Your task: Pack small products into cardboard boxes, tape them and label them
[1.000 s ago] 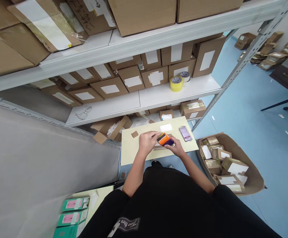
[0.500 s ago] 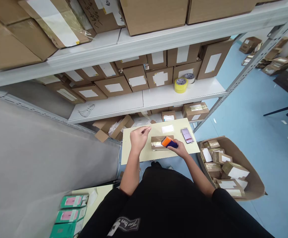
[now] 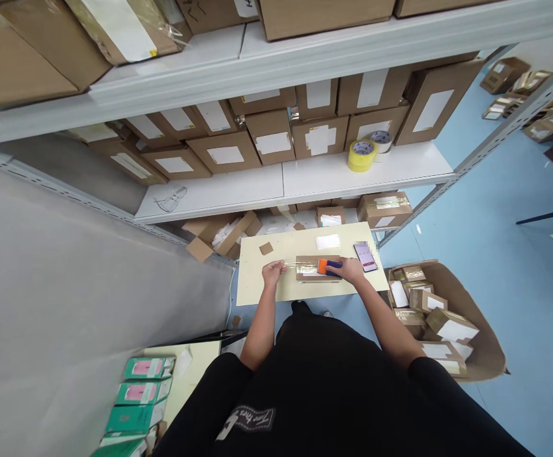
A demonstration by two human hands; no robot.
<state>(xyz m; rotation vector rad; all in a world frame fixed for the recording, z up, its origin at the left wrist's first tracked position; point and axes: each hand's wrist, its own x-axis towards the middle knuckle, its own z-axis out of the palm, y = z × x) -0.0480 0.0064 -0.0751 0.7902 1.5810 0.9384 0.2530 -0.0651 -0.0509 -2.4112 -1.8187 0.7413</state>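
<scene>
A small cardboard box (image 3: 307, 259) lies flat on the pale yellow table (image 3: 252, 279) in front of me. My right hand (image 3: 352, 271) is wrapped round an orange and dark blue tape dispenser (image 3: 325, 266), which rests over the right part of the box top. A strip of clear tape (image 3: 292, 264) runs from the box's left end to my left hand (image 3: 273, 273), whose fingers pinch it just beyond that end. Shiny tape also shows along the box top. Close to my right hand lies a phone (image 3: 366, 258).
White paper (image 3: 328, 241) and a brown cardboard piece (image 3: 266, 248) lie on the table. Behind stands a shelf (image 3: 238, 190) of boxes with yellow tape rolls (image 3: 361, 156). A large carton (image 3: 486, 330) of parcels stands at right; green boxes (image 3: 131, 416) are at lower left.
My left hand has come down to the box's left side, and a tape strip now shows stretched from it. The dispenser has turned level over the box. The view has shifted slightly.
</scene>
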